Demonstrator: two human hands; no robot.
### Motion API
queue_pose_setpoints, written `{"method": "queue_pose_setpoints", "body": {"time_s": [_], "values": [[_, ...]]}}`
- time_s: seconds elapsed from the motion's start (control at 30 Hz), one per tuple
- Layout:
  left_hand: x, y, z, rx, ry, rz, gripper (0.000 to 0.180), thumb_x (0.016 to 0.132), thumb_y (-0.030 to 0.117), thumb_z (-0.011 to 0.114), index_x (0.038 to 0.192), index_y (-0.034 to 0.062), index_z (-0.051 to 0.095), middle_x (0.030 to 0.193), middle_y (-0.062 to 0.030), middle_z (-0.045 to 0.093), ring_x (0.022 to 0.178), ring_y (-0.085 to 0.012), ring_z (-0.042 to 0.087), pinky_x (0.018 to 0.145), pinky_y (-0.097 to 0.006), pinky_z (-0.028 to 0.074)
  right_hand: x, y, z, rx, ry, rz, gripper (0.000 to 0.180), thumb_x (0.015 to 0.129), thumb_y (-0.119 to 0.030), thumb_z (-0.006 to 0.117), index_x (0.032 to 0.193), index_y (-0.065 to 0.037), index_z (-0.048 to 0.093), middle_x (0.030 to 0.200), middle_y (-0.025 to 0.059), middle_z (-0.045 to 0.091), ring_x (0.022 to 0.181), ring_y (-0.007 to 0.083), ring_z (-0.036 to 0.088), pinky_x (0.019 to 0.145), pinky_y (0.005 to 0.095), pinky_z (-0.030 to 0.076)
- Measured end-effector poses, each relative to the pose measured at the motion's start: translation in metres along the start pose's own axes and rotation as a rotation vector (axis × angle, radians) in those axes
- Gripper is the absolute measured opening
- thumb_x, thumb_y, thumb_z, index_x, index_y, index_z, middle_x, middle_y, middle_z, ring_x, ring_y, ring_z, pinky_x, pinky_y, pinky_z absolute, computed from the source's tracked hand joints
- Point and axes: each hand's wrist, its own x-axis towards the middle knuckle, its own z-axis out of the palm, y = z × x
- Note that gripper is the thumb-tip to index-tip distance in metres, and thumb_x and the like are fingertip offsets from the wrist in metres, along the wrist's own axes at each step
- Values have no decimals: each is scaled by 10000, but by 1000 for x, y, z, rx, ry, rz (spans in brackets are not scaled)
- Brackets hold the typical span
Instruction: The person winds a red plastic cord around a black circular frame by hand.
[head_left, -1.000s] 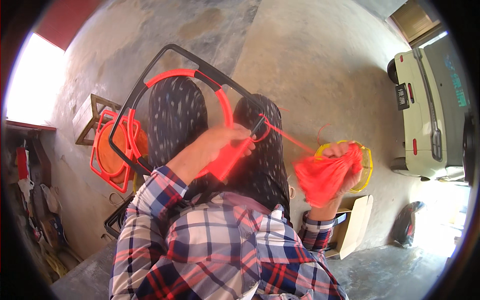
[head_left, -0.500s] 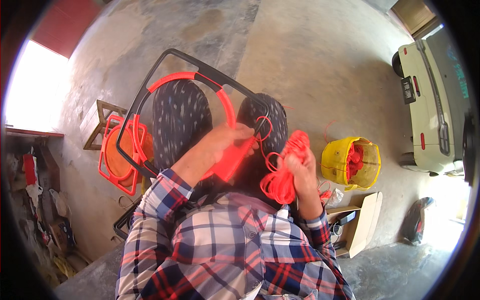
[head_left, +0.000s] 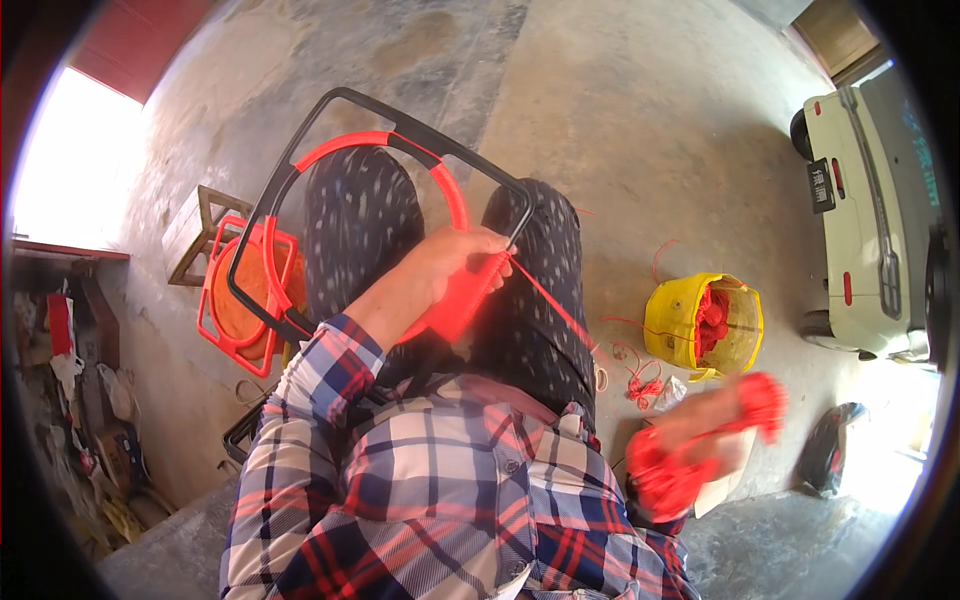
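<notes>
A black tubular frame (head_left: 462, 153) rests across my lap, with a ring partly wrapped in red (head_left: 345, 142) inside it. A panel of tight red cord (head_left: 462, 302) spans part of the ring's near side. My left hand (head_left: 450, 262) is closed at the panel's top edge, by the frame's right side, fingers pressed on the red cords. From there a taut red strand (head_left: 555, 308) runs down to the right. Out at the lower right my right hand (head_left: 690, 415), smeared by motion, grips a loose bundle of red cord (head_left: 672, 480), part of which swings beyond the hand.
A yellow bucket (head_left: 670, 318) holding red cord stands to the right, with loose cord (head_left: 643, 388) beside it. On the left are a red-framed stool (head_left: 240, 300) and a wooden stool (head_left: 195, 235). Farther right are a black bag (head_left: 830, 450) and a pale vehicle (head_left: 840, 250).
My right hand has swung down and to the right with the cord bundle, away from the frame. The slack loops between the hands have drawn into a taut strand. My left hand stays almost in place.
</notes>
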Motion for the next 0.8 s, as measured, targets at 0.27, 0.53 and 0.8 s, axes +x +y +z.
{"method": "queue_pose_setpoints", "body": {"time_s": [0.27,0.53,0.8], "values": [[-5,6,9,36,-32,-69,205,846,164,669,940,-17,651,768,-145,655,653,-220,630,623,-323,527,47,32,-8,-240,169,33,448,834,-161,651,1255,-60,534,997,57,608,855,222,586,736,338,486],[-29,3,16,-23,-214,-26,205,849,162,679,939,-20,652,761,-166,663,615,-238,643,604,-326,533,112,111,-1,-1952,-288,553,765,742,-55,665,1417,-29,305,998,232,592,986,373,596,848,350,483],[-22,-2,26,-26,-180,-39,183,820,146,715,907,4,642,766,-177,667,610,-249,650,586,-333,537,142,139,-19,-553,-138,263,663,827,16,651,1421,-32,360,1149,36,616,1014,152,588,892,302,481]]}}
